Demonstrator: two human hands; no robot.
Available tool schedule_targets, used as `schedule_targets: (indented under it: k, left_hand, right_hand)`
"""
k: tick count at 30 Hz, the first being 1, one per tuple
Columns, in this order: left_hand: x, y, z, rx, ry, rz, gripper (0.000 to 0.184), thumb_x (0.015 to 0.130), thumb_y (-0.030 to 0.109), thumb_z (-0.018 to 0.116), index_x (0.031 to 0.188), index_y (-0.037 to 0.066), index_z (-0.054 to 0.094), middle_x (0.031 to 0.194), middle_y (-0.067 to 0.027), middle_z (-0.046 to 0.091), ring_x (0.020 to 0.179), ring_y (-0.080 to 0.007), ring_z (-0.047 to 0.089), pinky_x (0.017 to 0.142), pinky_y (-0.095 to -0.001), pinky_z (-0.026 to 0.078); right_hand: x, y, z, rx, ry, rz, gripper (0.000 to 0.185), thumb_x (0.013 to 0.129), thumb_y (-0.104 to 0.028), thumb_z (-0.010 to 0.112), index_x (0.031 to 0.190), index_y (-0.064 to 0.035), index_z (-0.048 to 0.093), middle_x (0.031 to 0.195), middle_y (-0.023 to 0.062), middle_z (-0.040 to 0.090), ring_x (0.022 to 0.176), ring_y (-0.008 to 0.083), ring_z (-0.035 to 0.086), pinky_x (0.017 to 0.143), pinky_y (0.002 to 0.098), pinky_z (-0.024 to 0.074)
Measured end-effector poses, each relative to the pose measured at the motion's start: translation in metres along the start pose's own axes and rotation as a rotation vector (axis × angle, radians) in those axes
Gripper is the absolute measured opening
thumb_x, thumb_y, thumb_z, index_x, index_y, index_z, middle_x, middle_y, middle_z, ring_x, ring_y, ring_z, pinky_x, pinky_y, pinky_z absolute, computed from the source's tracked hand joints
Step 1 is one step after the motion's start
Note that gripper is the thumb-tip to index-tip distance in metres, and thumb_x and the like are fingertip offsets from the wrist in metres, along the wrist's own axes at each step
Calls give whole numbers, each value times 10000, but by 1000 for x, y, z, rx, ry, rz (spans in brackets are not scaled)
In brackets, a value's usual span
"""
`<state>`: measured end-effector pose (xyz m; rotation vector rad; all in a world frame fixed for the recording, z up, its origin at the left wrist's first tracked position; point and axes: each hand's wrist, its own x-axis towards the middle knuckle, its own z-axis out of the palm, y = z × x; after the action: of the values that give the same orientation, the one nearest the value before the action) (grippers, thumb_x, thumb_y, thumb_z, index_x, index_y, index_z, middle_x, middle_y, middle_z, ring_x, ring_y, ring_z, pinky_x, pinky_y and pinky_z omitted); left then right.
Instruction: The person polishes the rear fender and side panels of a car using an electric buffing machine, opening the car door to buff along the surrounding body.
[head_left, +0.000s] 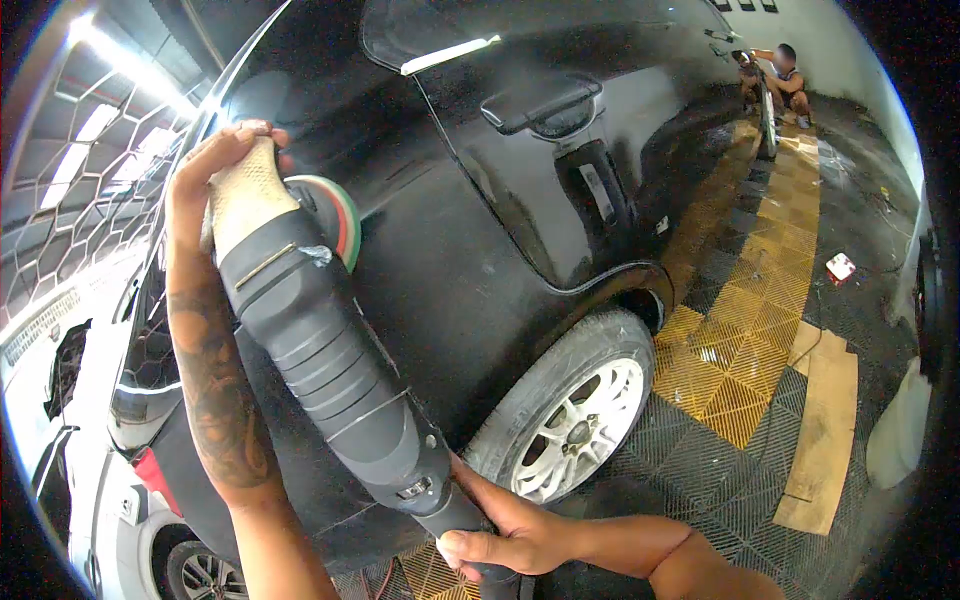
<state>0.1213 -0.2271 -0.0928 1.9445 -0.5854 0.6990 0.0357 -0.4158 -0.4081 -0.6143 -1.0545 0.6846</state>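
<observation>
A black car polisher [335, 365] runs diagonally across the foreground. My left hand [192, 185] is wrapped over its head, which has a cream mesh-like cover [250, 190]. My right hand [510, 530] grips the rear handle at the bottom, thumb along the near side. The round polishing pad [345, 222], with red and green layers, faces the black car's side panel [430, 260]. Part of the pad is behind the tool's head, and I cannot tell whether it touches the paint.
The car's rear wheel [580, 430] and door handle [560, 110] are to the right. Yellow and black floor tiles [740, 350] hold a flattened cardboard piece [825, 430]. A person [785, 80] crouches at the far end. A white car [130, 525] stands lower left.
</observation>
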Motion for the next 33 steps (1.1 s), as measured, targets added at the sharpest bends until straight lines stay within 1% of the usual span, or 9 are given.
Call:
schedule_targets:
  k: [3,5,13,14,19,21,25,31,33]
  left_hand:
    - [16,-2,22,-33,9,-72,314,897,188,603,1099,-50,631,1028,-184,684,867,-243,689,722,-342,596]
    - [20,-4,39,24,-5,-3,325,894,190,606,1105,-56,632,1026,-189,685,861,-248,693,718,-343,597]
    - [58,-12,79,-5,-139,-84,301,881,184,603,1067,-44,664,1003,-183,698,873,-243,699,745,-340,591]
    - [67,-16,74,22,-237,-85,339,914,232,599,1151,-11,614,1086,-162,679,931,-241,679,765,-349,580]
    - [70,-14,79,-11,-257,-102,345,915,228,594,1154,-21,606,1081,-171,676,921,-241,680,752,-343,579]
    - [64,-7,76,81,-198,-75,295,878,179,592,1058,-42,668,996,-183,699,862,-250,699,737,-346,593]
    - [54,-6,71,-48,-135,-140,284,888,179,607,1059,-40,668,982,-184,699,852,-259,706,727,-357,595]
    - [64,-12,90,-16,-216,-83,303,877,168,600,1076,-52,661,1006,-189,702,856,-262,702,750,-353,592]
    - [64,-10,88,-37,-209,-138,298,876,157,594,1075,-54,660,1006,-187,703,856,-262,702,751,-358,592]
  right_hand:
    - [-6,-8,-17,-2,4,-6,779,1015,-194,515,1563,-63,-22,911,86,559,717,125,557,656,287,482]
    - [-8,-8,-26,3,1,-36,903,1025,-242,529,1548,-72,-187,838,50,534,661,120,535,625,295,491]
    - [-19,-9,-50,61,19,-74,912,1014,-219,544,1552,-81,-180,891,78,561,680,127,561,637,298,500]
    - [-20,-9,-51,74,25,-81,916,1010,-219,548,1554,-88,-177,900,78,563,681,128,563,638,302,502]
    - [-21,-17,-50,122,19,-74,924,1000,-219,559,1560,-99,-167,896,75,567,676,126,564,621,297,499]
    - [-19,-12,-50,112,-10,-66,925,1001,-217,557,1558,-97,-172,879,69,567,667,125,563,607,293,496]
    - [-16,-5,-47,112,-37,-56,927,1003,-211,556,1555,-94,-179,875,64,566,659,122,563,591,292,493]
    - [-23,-18,-43,49,28,-135,906,1005,-197,543,1557,-89,-167,888,69,570,661,124,570,604,290,495]
    - [-27,-20,-41,98,39,-52,635,1003,-214,523,1477,-36,140,852,93,558,693,143,578,677,314,489]
